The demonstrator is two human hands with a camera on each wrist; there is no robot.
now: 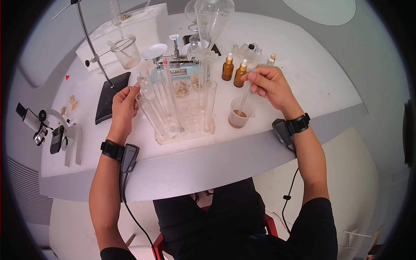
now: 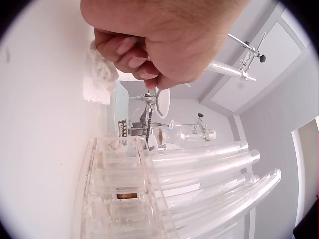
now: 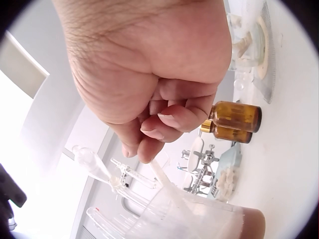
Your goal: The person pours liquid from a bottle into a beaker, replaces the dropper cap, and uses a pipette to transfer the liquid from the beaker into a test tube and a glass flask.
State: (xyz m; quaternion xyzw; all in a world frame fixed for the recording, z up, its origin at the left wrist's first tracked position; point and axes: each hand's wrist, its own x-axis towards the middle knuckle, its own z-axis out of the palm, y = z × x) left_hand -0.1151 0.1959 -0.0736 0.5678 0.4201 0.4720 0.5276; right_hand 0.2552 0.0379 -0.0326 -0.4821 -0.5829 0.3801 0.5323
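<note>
My right hand (image 1: 271,86) pinches the top of a pale stirring rod (image 1: 245,99) between thumb and fingertips. The rod slants down into a small clear beaker (image 1: 232,107) holding some brown liquid (image 1: 237,120). In the right wrist view the rod (image 3: 160,175) runs from the fingertips into the beaker (image 3: 199,211). My left hand (image 1: 124,108) is held beside the upper left of a clear test tube rack (image 1: 184,138) full of glass tubes. Its fingers (image 2: 135,60) curl in toward the palm, with nothing visible in them.
Two amber dropper bottles (image 1: 227,69) stand behind the beaker. A blue balance (image 1: 186,71) and a pear-shaped glass funnel (image 1: 212,19) are behind the rack. On the left are a stand with a black base (image 1: 106,108) and a microscope (image 1: 56,125). The table's edge (image 1: 195,162) is close.
</note>
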